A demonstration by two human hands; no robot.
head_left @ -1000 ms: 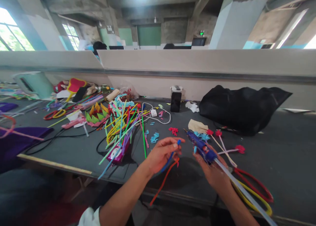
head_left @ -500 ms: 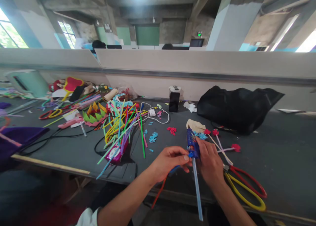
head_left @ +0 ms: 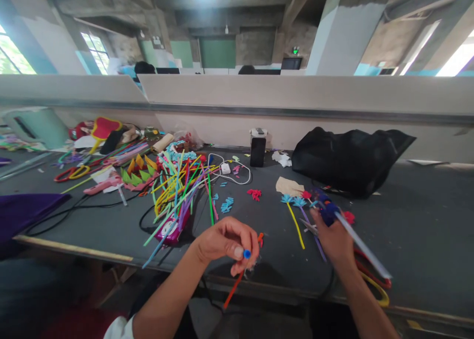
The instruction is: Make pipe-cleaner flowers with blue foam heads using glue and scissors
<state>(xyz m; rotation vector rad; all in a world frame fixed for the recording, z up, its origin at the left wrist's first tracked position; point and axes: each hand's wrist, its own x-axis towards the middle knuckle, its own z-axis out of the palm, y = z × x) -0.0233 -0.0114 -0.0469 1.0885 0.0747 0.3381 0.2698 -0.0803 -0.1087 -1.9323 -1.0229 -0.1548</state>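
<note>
My left hand (head_left: 225, 242) is closed near the table's front edge, pinching a small blue piece (head_left: 247, 254). An orange pipe cleaner (head_left: 232, 292) runs through the same fingers and slants down past the edge. To the right, my right hand (head_left: 335, 237) grips a blue hot glue gun (head_left: 326, 208), partly hidden by the fingers. A long clear glue stick (head_left: 365, 245) sticks out of its back. Beside that hand lie a blue flower on a yellow stem (head_left: 296, 225) and another on a purple stem (head_left: 321, 247). Scissors (head_left: 381, 295) with red and yellow handles lie partly under my right arm.
Loose pipe cleaners (head_left: 177, 190) pile over a magenta box (head_left: 172, 231) on the left. Small blue pieces (head_left: 227, 205) and red pieces (head_left: 254, 194) lie mid-table. Behind stand a phone (head_left: 258, 152) and a black bag (head_left: 348, 161). A pink glue gun (head_left: 101, 185) lies further left.
My hands have moved apart. The glue gun has swung right with my right hand, its stick now slanting right. My left hand has drawn back left, holding the blue piece and orange pipe cleaner.
</note>
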